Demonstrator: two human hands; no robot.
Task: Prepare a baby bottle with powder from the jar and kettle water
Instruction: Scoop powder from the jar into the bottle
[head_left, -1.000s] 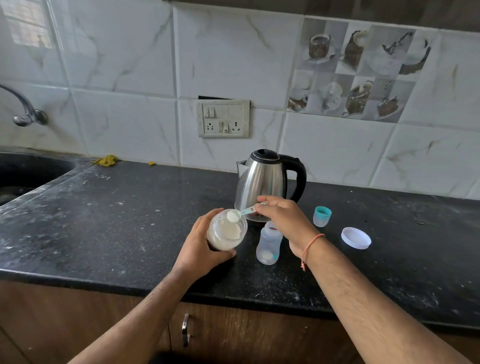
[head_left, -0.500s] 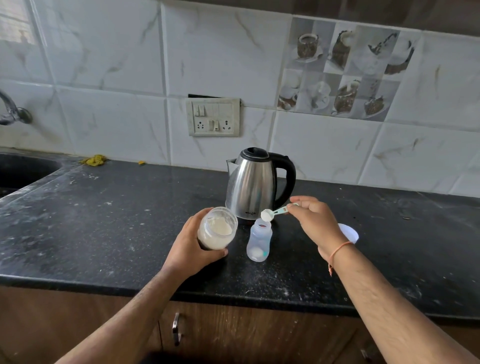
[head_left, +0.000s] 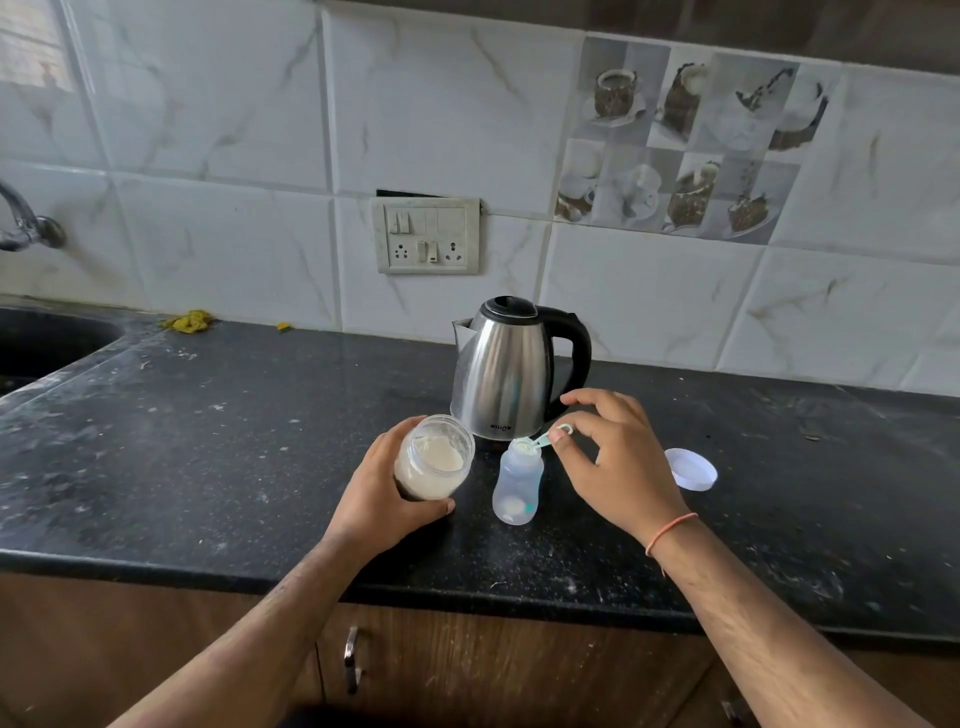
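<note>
My left hand (head_left: 379, 493) grips an open clear jar (head_left: 434, 457) of white powder, tilted toward me just above the black counter (head_left: 218, 441). A clear baby bottle (head_left: 517, 480) stands upright without its cap, right of the jar, with a little powder at its bottom. My right hand (head_left: 618, 462) pinches the handle of a small teal scoop (head_left: 545, 439), whose bowl is tipped over the bottle's mouth. The steel kettle (head_left: 511, 369) with a black handle stands just behind the bottle.
A white jar lid (head_left: 691, 469) lies on the counter to the right of my right hand. A sink (head_left: 36, 343) and tap (head_left: 26, 223) are at the far left. A switch and socket plate (head_left: 426, 236) is on the tiled wall. Yellow scraps (head_left: 189, 321) lie by the wall.
My right hand carried the heaped scoop from the jar's mouth across to the bottle and tipped it over the bottle's opening. The jar stays in my left hand.
</note>
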